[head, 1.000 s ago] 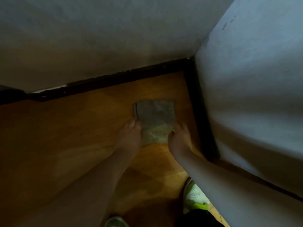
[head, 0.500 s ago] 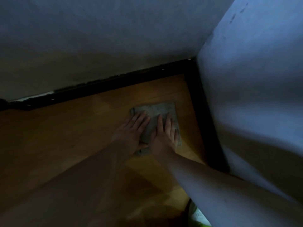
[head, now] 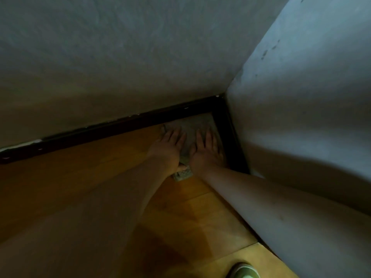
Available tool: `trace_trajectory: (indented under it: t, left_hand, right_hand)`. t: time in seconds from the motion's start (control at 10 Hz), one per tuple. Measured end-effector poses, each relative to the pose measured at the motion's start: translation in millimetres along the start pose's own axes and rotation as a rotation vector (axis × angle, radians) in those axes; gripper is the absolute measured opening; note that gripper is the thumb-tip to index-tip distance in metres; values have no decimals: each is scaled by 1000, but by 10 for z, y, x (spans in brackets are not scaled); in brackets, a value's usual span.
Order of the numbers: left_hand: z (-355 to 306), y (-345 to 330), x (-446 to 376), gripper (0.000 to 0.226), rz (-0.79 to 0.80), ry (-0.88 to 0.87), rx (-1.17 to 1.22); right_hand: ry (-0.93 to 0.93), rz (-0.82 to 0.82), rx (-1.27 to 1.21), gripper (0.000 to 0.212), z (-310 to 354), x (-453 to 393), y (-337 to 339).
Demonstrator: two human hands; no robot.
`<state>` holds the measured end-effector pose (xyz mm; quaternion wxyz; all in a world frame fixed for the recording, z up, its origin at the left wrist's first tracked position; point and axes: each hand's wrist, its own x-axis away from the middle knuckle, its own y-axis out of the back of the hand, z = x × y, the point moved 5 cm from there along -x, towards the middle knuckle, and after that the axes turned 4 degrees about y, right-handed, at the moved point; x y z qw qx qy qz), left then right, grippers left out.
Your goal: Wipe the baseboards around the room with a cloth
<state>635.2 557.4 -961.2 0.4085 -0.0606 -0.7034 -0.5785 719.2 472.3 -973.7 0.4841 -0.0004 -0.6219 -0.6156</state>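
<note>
A grey-green cloth [head: 191,127] lies flat on the wooden floor, pushed into the room's corner. Its far edge meets the dark baseboard [head: 112,127] of the back wall, and its right edge lies against the dark baseboard [head: 228,133] of the right wall. My left hand [head: 170,145] presses flat on the cloth's left half with straight fingers. My right hand [head: 206,151] presses flat on its right half, fingers straight. A near corner of the cloth [head: 183,174] shows between my wrists.
Two pale walls [head: 140,57] meet at the corner right above the cloth. The wooden floor [head: 80,177] stretches left and toward me. A green and white shoe [head: 244,271] shows at the bottom edge.
Both hands moved from the cloth's near edge onto it, flattened, and slid it forward and right across the floor into the corner, up against both baseboards.
</note>
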Motion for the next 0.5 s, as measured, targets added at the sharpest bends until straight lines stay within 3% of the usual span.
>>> trace_trajectory:
  t: [0.3,0.4,0.5]
  left_hand:
    - [31,83,-19,104,48,18,42]
    - [39,235,113,83,11,40,59]
    - [109,402,481,70,-128,42,81]
  right_hand:
    - [3,81,18,58,1,-67,105]
    - [63,-6,62,57,1,100,173]
    - [206,-122,134,57,23,543,176]
